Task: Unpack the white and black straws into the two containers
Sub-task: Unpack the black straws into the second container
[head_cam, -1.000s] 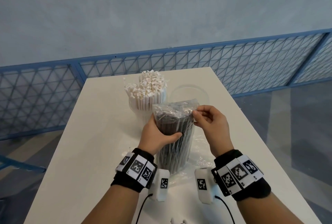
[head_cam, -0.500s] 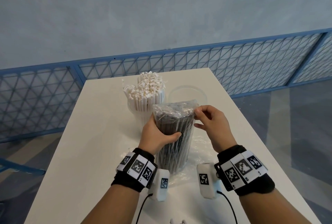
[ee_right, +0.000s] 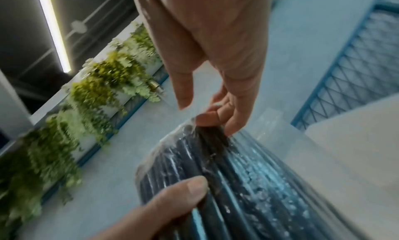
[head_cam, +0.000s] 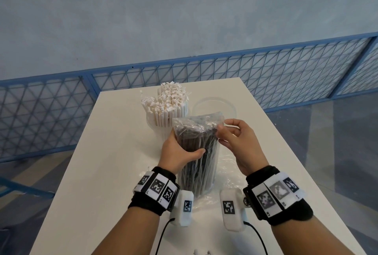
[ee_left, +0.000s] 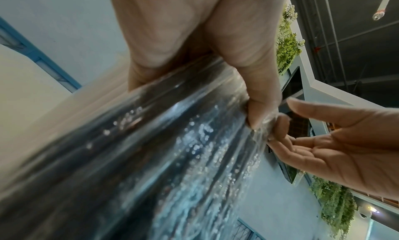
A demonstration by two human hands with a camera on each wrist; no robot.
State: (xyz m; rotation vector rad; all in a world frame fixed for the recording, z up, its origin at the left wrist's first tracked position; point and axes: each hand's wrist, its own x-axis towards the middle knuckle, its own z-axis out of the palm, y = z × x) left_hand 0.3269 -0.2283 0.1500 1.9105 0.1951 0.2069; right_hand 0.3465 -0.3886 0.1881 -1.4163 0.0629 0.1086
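A clear plastic pack of black straws (head_cam: 199,152) stands upright on the white table (head_cam: 106,152). My left hand (head_cam: 180,150) grips the pack around its upper half, thumb across the front. My right hand (head_cam: 231,138) pinches the plastic wrap at the pack's top right corner (ee_right: 194,122); the other fingers hang loose. White straws (head_cam: 167,105) fill a clear container behind the pack on the left. A second clear container (head_cam: 214,105) stands behind on the right, partly hidden by the pack. In the left wrist view the pack (ee_left: 151,158) fills the frame under my thumb.
A crumpled sheet of clear plastic (head_cam: 227,164) lies on the table under and to the right of the pack. A blue mesh fence (head_cam: 286,74) runs behind the table's far edge. The table drops to the floor on both sides.
The scene has drifted slightly. My right hand's fingers have shifted at the pack's top corner and now pinch the wrap. The left hand keeps its grip on the pack.
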